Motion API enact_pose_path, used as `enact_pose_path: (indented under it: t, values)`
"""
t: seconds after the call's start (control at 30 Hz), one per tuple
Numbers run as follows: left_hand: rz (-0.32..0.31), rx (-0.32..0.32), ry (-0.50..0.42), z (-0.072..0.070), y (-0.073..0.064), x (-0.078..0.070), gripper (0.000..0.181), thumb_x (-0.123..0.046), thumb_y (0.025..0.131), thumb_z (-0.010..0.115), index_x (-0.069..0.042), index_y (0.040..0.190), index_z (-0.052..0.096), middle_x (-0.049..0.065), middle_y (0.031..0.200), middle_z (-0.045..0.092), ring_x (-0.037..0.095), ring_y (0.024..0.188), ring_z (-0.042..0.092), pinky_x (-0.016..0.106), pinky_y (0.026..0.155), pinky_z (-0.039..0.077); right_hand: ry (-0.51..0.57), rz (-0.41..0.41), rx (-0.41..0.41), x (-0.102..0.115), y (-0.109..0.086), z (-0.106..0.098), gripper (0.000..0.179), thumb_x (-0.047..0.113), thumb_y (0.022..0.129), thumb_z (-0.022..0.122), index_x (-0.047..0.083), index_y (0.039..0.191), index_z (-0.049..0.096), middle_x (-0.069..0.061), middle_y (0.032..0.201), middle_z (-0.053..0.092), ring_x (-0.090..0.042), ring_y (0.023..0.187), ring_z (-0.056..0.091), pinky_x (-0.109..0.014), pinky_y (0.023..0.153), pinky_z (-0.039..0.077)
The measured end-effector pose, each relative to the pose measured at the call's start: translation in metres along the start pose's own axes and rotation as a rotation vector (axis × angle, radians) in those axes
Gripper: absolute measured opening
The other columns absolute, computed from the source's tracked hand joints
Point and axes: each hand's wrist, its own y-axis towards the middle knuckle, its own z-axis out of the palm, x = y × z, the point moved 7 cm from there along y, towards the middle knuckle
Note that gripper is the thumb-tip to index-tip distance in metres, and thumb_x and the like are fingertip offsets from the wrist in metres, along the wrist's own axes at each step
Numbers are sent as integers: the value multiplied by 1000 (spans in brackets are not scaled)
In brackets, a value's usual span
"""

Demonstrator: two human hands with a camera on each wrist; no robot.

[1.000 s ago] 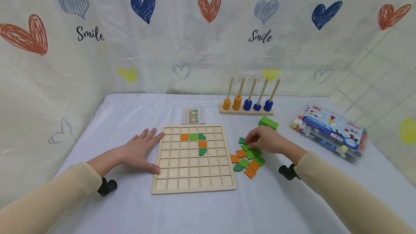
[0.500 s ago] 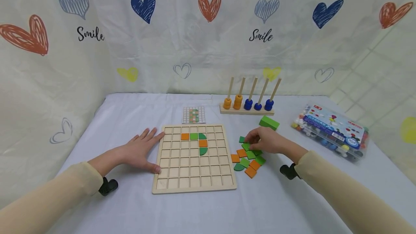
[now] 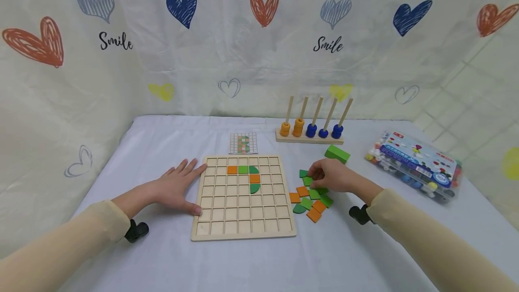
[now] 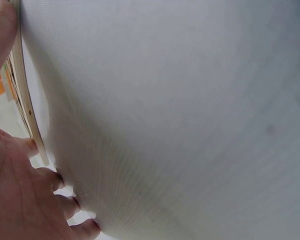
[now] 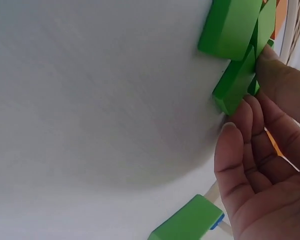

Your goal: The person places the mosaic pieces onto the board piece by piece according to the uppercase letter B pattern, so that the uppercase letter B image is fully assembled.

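Pinching green tile [image 5: 237, 80] with right hand [image 3: 332, 175] amid tiles [image 3: 314, 194], with green block [image 3: 337, 154] beyond; skewed to board [image 3: 244, 202], long axis unclear; spreading left hand [image 3: 178, 189] against edge.

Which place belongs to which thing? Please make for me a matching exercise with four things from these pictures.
1. left hand
2. right hand
3. printed card
4. clear plastic case

A. just beyond the wooden board
B. farthest right of the four
C. at the loose tiles
D. at the board's left edge

Pairs: 1-D; 2-C; 3-A; 4-B
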Motion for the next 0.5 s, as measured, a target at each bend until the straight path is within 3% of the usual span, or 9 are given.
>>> enact_pose_path:
  t: [0.23, 0.5]
  values:
    - [-8, 1, -6, 1, 1, 2, 126, -69, 74, 79, -8, 164, 16, 29, 169, 7, 55, 155, 3, 77, 117, 12, -25, 24, 9, 1, 1, 0, 25, 16, 92, 78, 1, 111, 71, -5, 97, 72, -16, 84, 61, -35, 85, 59]
    - [-4, 2, -8, 0, 0, 3, 127, -70, 74, 79, -8, 164, 15, 29, 169, 6, 55, 155, 2, 77, 117, 12, -37, -18, -30, 16, -3, -10, 25, 14, 94, 74, -1, 114, 71, -7, 101, 75, -16, 90, 68, -38, 87, 59]
